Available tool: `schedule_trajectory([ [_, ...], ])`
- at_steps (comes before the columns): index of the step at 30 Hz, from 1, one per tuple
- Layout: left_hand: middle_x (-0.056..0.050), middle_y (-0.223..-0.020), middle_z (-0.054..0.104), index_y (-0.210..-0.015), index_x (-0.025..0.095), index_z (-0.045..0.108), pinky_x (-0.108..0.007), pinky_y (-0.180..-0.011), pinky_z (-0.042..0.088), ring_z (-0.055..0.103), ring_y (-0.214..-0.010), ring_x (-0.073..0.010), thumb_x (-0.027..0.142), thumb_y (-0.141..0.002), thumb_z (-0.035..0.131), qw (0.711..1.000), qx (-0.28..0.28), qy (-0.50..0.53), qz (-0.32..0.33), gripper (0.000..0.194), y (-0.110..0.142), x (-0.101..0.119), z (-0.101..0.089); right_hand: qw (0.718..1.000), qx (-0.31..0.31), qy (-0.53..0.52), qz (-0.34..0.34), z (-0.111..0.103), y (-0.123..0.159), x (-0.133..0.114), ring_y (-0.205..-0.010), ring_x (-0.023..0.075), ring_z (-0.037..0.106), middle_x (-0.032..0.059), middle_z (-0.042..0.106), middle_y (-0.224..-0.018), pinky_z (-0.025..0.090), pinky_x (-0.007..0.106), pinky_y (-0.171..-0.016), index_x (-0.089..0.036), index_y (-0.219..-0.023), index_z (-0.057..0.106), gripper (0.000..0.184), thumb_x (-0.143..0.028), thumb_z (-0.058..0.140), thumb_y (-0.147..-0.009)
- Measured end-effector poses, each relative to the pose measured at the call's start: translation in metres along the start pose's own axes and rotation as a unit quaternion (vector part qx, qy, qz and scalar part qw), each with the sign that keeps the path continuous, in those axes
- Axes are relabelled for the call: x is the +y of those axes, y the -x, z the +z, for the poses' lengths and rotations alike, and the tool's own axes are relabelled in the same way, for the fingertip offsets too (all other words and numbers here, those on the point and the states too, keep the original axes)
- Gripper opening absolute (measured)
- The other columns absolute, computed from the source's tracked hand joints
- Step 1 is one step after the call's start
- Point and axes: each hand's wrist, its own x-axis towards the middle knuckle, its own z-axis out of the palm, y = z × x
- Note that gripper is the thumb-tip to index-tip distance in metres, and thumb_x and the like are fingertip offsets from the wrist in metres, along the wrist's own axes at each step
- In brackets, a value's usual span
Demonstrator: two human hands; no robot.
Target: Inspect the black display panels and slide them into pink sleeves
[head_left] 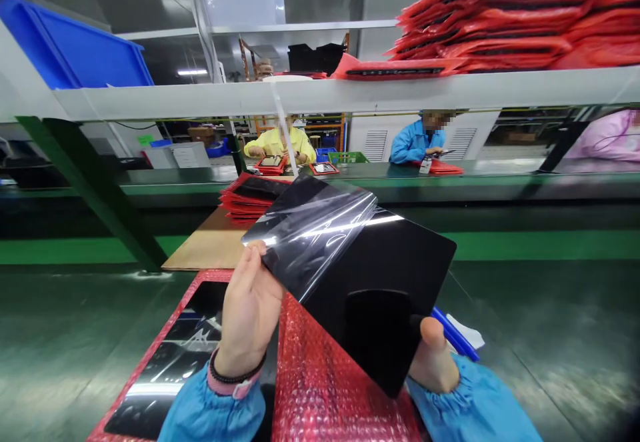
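A glossy black glass panel (400, 255) with rounded corners is held up, tilted, in front of me. Clear protective film (325, 229) lies loosely across its upper left part, with a creased, lifted edge. My left hand (250, 302) pinches the film at the panel's left corner. At the lower right corner my right hand (435, 355) grips the panel, thumb on the front face and the fingers hidden behind it. Below is a red bubble-wrap sheet (330, 375). Another black panel (175, 355) lies on red wrap to the left, partly covered by my left arm.
A stack of red-wrapped panels (250, 195) sits on a cardboard sheet (210, 239). Beside my right hand lies a blue tube-like object (457, 335). Overhead, a shelf (320, 99) carries red packages (500, 22) and a blue bin (75, 45). Several people work across the bench.
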Motion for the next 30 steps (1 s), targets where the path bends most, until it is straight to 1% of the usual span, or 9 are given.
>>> schedule_trajectory([
  [3, -0.003, -0.094, 0.068, -0.090, 0.018, 0.067, -0.029, -0.090, 0.054, 0.064, -0.098, -0.0162, 0.024, -0.095, 0.049, 0.999, -0.002, 0.005, 0.050, 0.021, 0.002, 0.004, 0.002, 0.998, -0.016, -0.056, -0.001, 0.010, -0.006, 0.004, -0.121, 0.0354, 0.060, 0.0075, 0.073, -0.114, 0.047, 0.050, -0.104, -0.029, -0.111, 0.068, 0.057, -0.067, 0.070, -0.069],
  [7, -0.004, -0.095, 0.071, -0.090, 0.018, 0.068, -0.032, -0.094, 0.052, 0.066, -0.098, -0.0166, 0.024, -0.097, 0.045, 0.993, 0.018, 0.004, 0.114, 0.025, -0.003, 0.016, 0.001, 0.995, -0.073, -0.060, -0.031, 0.034, -0.009, -0.003, -0.125, 0.0331, 0.057, 0.0035, 0.065, -0.131, 0.045, 0.049, -0.107, -0.036, -0.126, 0.058, 0.072, -0.046, 0.086, -0.061],
  [12, 0.001, -0.083, 0.067, -0.080, 0.018, 0.065, -0.028, -0.087, 0.052, 0.065, -0.088, -0.0146, 0.022, -0.087, 0.057, 0.989, 0.060, -0.017, 0.138, 0.012, -0.015, 0.024, -0.010, 0.992, -0.115, -0.048, 0.031, 0.063, -0.001, -0.024, -0.119, 0.0313, 0.062, 0.0029, 0.071, -0.117, 0.044, 0.048, -0.107, -0.034, -0.123, 0.061, 0.072, -0.046, 0.089, -0.057],
  [16, 0.002, -0.078, 0.062, -0.077, 0.019, 0.061, -0.027, -0.078, 0.050, 0.060, -0.079, -0.0144, 0.026, -0.081, 0.060, 0.988, 0.075, -0.043, 0.128, 0.009, -0.022, 0.025, -0.019, 0.995, -0.087, -0.004, 0.042, 0.059, 0.006, -0.029, -0.109, 0.0292, 0.067, 0.0036, 0.074, -0.109, 0.049, 0.045, -0.102, -0.032, -0.115, 0.065, 0.057, -0.052, 0.083, -0.065],
  [22, 0.004, -0.068, 0.049, -0.065, 0.018, 0.053, -0.021, -0.068, 0.044, 0.051, -0.067, -0.0105, 0.025, -0.068, 0.060, 0.974, 0.141, -0.061, 0.165, 0.010, -0.033, 0.030, -0.025, 0.987, 0.011, 0.161, 0.025, 0.037, 0.009, -0.035, -0.081, 0.0260, 0.071, 0.0049, 0.075, -0.086, 0.059, 0.037, -0.072, -0.026, -0.095, 0.070, 0.038, -0.052, 0.078, -0.070],
  [24, 0.004, -0.065, 0.046, -0.061, 0.018, 0.050, -0.021, -0.064, 0.043, 0.048, -0.062, -0.0100, 0.023, -0.065, 0.058, 0.973, 0.155, -0.066, 0.160, 0.011, -0.036, 0.034, -0.026, 0.985, -0.017, 0.170, 0.014, 0.035, 0.007, -0.040, -0.073, 0.0236, 0.070, 0.0041, 0.073, -0.078, 0.058, 0.033, -0.067, -0.025, -0.087, 0.073, 0.032, -0.055, 0.074, -0.074],
  [26, 0.004, -0.062, 0.045, -0.059, 0.019, 0.048, -0.022, -0.060, 0.041, 0.046, -0.058, -0.0107, 0.024, -0.064, 0.057, 0.974, 0.161, -0.076, 0.140, 0.012, -0.039, 0.037, -0.030, 0.985, -0.092, 0.147, -0.001, 0.037, 0.004, -0.045, -0.072, 0.0228, 0.070, 0.0037, 0.073, -0.075, 0.057, 0.032, -0.066, -0.026, -0.086, 0.075, 0.030, -0.055, 0.068, -0.079],
  [28, 0.004, -0.061, 0.045, -0.059, 0.020, 0.046, -0.024, -0.059, 0.041, 0.045, -0.057, -0.0121, 0.026, -0.063, 0.057, 0.976, 0.160, -0.085, 0.117, 0.013, -0.043, 0.039, -0.035, 0.982, -0.149, 0.117, -0.012, 0.041, 0.002, -0.048, -0.072, 0.0218, 0.071, 0.0031, 0.074, -0.076, 0.057, 0.032, -0.070, -0.028, -0.093, 0.076, 0.027, -0.051, 0.064, -0.085],
  [30, 0.003, -0.061, 0.046, -0.060, 0.020, 0.045, -0.025, -0.061, 0.042, 0.046, -0.058, -0.0128, 0.029, -0.063, 0.057, 0.976, 0.147, -0.104, 0.120, 0.015, -0.046, 0.041, -0.041, 0.982, -0.162, 0.099, -0.009, 0.043, 0.002, -0.050, -0.072, 0.0207, 0.071, 0.0027, 0.075, -0.077, 0.057, 0.033, -0.073, -0.028, -0.099, 0.076, 0.028, -0.049, 0.062, -0.088],
])
